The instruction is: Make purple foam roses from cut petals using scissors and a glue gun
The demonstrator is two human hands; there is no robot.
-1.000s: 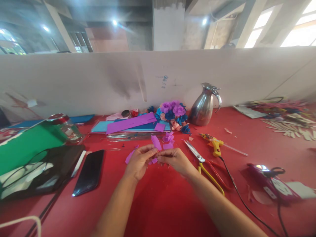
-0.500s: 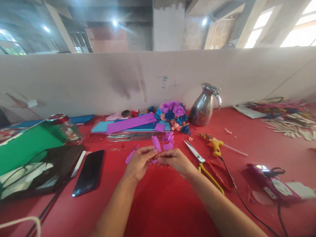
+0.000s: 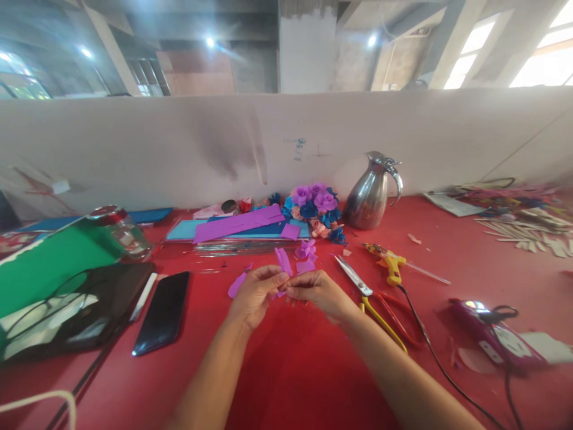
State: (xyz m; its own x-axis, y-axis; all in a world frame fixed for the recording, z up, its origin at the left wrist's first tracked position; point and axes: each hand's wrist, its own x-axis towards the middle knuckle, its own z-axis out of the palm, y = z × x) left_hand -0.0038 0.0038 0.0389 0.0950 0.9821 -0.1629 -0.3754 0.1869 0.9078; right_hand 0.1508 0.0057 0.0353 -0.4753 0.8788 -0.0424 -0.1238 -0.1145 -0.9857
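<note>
Left hand (image 3: 256, 297) grip pinching purple crepe-paper petal (image 3: 283, 261), upright between hands over red tabletop (image 3: 293, 370). Right hand (image 3: 323, 292) grip closed at fingertips alongside, contents hidden. Scissors (image 3: 356, 280) lie right.

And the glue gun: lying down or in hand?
Lying down: the yellow glue gun rests on the table beside the scissors, apart from the left hand and right hand. Heated or not: cannot tell.
</note>
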